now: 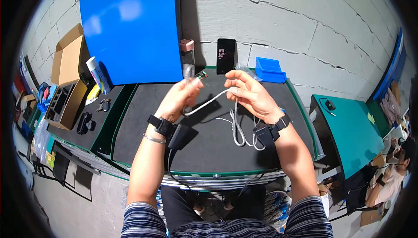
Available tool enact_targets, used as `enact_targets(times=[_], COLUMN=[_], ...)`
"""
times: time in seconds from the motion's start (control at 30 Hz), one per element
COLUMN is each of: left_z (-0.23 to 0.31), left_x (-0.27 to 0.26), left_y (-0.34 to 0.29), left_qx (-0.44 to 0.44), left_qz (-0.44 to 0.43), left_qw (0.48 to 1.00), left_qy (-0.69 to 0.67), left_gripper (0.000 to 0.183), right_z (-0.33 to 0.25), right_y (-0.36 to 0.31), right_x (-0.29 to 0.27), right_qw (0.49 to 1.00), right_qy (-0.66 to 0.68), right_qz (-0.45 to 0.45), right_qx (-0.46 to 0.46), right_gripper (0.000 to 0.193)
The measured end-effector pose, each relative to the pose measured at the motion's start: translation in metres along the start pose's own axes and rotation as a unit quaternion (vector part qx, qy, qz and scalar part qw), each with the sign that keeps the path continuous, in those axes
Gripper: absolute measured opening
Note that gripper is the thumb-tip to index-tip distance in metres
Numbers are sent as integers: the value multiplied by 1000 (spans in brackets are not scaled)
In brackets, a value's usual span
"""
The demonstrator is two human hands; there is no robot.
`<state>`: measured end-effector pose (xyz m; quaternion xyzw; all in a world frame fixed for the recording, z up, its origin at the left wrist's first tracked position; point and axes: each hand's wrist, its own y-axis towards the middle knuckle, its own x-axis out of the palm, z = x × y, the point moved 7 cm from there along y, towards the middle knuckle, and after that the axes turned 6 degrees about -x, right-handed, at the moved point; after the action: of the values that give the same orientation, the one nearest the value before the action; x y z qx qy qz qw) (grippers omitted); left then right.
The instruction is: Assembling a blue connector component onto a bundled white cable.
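My left hand point(179, 96) is raised over the black mat point(209, 146), fingers closed on one end of a white cable point(237, 129) with a small dark and green connector at its tip. My right hand point(249, 93) pinches the same cable a little further along. Between the hands the cable runs taut, and the rest hangs in loops down to the mat below my right wrist. Both wrists carry black strapped devices with dark wires leading off the table's front edge.
A black phone point(226, 56) leans upright against the grey block wall, with a blue bin point(270, 70) to its right and a clear bottle point(187, 59) to its left. A blue panel point(130, 29), spray can point(98, 75) and cardboard box point(67, 81) stand left. A person sits at lower right point(394, 172).
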<state>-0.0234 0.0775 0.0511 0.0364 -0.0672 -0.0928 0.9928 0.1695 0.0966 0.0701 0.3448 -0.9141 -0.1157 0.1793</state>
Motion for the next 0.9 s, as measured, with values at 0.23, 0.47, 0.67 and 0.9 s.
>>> enact_targets(times=[0.23, 0.47, 0.67, 0.9], left_z=[-23, -4, 2, 9], left_x=[55, 20, 13, 27], left_y=[-13, 1, 1, -7], left_qx=[-49, 46, 79, 65], left_qz=[-139, -60, -42, -93], left_qw=[979, 993, 976, 962], left_qy=[137, -95, -200, -249], left_gripper=[26, 22, 32, 33], right_z=[-4, 22, 32, 33], right_y=[0, 6, 4, 0], right_x=[15, -14, 3, 18], right_qw=[994, 987, 947, 973], right_qy=[-10, -160, -318, -219], right_qz=[-50, 10, -13, -54], right_qx=[-94, 14, -39, -47], right_gripper=[40, 40, 34, 40])
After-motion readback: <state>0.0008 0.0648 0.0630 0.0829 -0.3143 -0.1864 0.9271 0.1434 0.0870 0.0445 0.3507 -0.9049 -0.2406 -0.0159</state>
